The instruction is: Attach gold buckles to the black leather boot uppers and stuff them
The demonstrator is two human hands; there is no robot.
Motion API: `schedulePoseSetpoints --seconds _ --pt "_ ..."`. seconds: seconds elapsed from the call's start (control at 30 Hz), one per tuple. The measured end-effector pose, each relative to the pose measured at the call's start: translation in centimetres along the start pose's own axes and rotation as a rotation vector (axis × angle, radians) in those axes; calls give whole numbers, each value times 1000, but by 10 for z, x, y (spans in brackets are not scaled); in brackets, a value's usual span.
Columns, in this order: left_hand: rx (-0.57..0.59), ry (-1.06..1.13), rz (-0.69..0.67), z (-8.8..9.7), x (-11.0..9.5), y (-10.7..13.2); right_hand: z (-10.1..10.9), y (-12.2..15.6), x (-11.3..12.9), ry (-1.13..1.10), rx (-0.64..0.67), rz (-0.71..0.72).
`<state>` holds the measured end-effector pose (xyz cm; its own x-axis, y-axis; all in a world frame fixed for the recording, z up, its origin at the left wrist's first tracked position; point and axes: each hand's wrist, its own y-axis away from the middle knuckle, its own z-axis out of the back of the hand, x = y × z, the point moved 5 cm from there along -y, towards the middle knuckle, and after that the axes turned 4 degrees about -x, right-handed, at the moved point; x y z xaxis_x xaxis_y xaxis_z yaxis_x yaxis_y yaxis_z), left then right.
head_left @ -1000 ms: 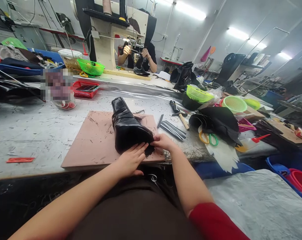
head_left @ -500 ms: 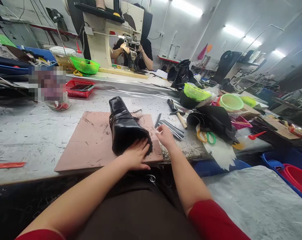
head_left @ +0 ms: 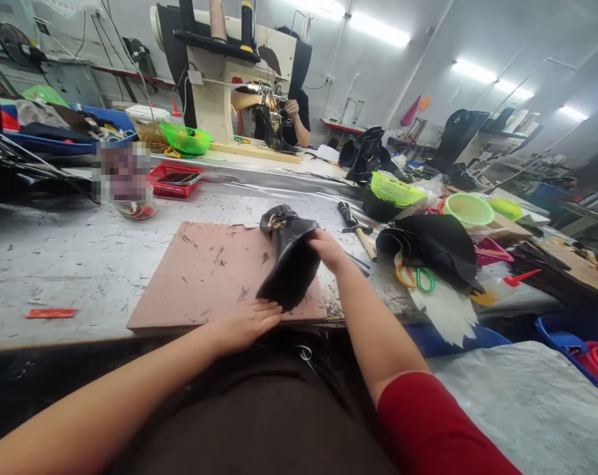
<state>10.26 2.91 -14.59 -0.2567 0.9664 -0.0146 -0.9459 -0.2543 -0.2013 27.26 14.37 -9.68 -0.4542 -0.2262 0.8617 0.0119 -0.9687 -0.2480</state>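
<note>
A black leather boot upper (head_left: pixel 295 254) lies on the right part of a pinkish work board (head_left: pixel 200 277), its wide dark opening facing me. Straps and a gold-coloured buckle show at its far end. My right hand (head_left: pixel 328 251) grips the right rim of that opening, thumb and fingertips partly hidden by the leather. At the near edge of the board, my left hand (head_left: pixel 246 323) lies with fingers stretched out, the tips touching the lower rim. Dark strips (head_left: pixel 358 265) lie partly hidden behind my right wrist.
To the right are a hammer (head_left: pixel 364 241), a black leather piece (head_left: pixel 427 247), scissors with orange and green handles (head_left: pixel 424 280) and a glue bottle (head_left: pixel 501 287). A red basket (head_left: pixel 173 181) and a jar (head_left: pixel 136 206) stand left. Across the table, a person works at a sewing machine (head_left: pixel 209 92).
The boot upper has turned, its buckle side now showing, and shifted right. My right hand has moved from the strips onto its rim. My left hand has slid from inside the opening to the near edge.
</note>
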Motion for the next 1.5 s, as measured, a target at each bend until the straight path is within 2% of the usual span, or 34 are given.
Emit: schedulePoseSetpoints --seconds 0.07,0.17,0.3,0.4,0.47,0.53,0.67,0.77,0.87,0.97,1.07,1.33,1.5 --pt "12 -13 22 6 -1 2 13 7 -22 -22 -35 -31" --pt "38 -60 182 7 -3 -19 15 24 -41 -12 -138 -28" --pt "11 -120 366 0 -3 -52 18 49 -46 41 -325 39" --pt "30 -117 423 -8 4 -66 30 66 -45 104 -400 74" --pt "49 -94 403 -11 8 -76 35 70 -42 156 -364 99" --pt "62 -69 399 -14 13 -85 35 67 -36 218 -272 126" --pt "69 -37 472 -21 23 -97 20 43 -27 367 -46 119" --pt "95 -12 440 -22 29 -91 9 21 -27 493 74 51" --pt "171 27 353 -19 40 -69 1 10 -31 581 140 -13" --pt "244 50 295 -15 55 -45 -7 11 -34 618 178 -59" --pt "280 47 278 -13 62 -35 -14 14 -36 627 209 -93" --pt "292 -42 243 -16 58 -40 -14 12 -40 683 173 -143" --pt "265 -60 212 -8 53 -45 -12 14 -42 735 144 -137"
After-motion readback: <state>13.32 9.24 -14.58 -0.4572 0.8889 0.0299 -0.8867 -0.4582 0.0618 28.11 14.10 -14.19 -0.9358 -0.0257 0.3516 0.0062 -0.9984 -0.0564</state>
